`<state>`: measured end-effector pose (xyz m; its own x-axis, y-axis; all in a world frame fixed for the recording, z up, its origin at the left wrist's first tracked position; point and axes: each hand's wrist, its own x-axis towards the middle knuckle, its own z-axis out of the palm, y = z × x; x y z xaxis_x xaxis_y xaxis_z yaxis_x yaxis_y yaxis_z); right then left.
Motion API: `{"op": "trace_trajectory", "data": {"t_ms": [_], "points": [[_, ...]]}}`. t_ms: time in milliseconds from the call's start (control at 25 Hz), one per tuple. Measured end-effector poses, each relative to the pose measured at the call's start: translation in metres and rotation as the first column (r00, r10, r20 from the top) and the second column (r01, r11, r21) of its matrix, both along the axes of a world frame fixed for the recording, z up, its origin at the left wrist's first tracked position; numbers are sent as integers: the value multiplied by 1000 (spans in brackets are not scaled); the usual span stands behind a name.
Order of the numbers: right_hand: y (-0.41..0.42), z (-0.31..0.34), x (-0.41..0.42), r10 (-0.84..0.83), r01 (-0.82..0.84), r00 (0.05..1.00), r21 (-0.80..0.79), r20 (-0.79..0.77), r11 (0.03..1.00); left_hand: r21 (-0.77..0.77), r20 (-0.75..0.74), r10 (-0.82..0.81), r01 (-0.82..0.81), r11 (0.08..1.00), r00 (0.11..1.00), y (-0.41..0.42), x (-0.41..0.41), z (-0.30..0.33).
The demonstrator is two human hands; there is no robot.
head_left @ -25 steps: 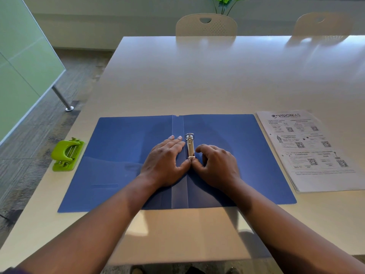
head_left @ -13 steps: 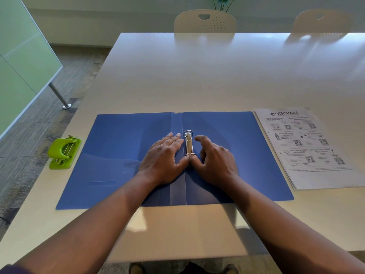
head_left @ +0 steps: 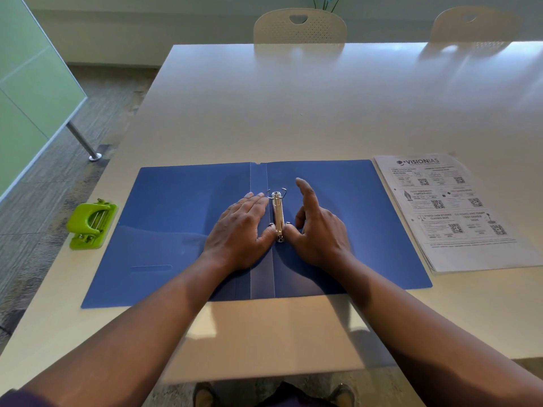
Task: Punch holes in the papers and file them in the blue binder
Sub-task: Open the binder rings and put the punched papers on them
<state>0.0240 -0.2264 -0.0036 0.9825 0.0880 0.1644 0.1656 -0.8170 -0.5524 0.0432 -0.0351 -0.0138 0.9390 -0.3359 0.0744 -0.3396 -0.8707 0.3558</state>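
The blue binder [head_left: 182, 218] lies open and flat on the white table [head_left: 293, 113] in front of me. Its metal ring mechanism [head_left: 277, 212] runs along the spine, and the far ring stands split open. My left hand [head_left: 241, 227] rests flat on the binder just left of the mechanism, thumb against its near end. My right hand [head_left: 318, 230] sits just right of it, thumb touching the same near end, index finger lifted and straight. The stack of printed papers [head_left: 449, 212] lies to the right of the binder. A green hole punch [head_left: 91, 224] sits off the binder's left edge.
Two pale chairs [head_left: 299, 26] [head_left: 473, 23] stand at the table's far side. A green glass partition [head_left: 29, 92] with a metal foot [head_left: 85, 145] stands on the floor to the left. The hole punch is close to the table's left edge.
The far ring of the mechanism has sprung open. My right index finger has lifted off the binder and straightened. My left hand has stayed flat in place.
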Motion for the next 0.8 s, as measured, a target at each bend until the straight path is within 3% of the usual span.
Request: {"op": "trace_trajectory", "data": {"t_ms": [360,800], "points": [[-2,-5,1,62,-54,993,-76,104,996,84,-48,-53,56,995,997,3,1,2],[-4,1,0,72,-70,997,-87,21,994,90,-73,-83,89,992,994,1,3,9]]}}
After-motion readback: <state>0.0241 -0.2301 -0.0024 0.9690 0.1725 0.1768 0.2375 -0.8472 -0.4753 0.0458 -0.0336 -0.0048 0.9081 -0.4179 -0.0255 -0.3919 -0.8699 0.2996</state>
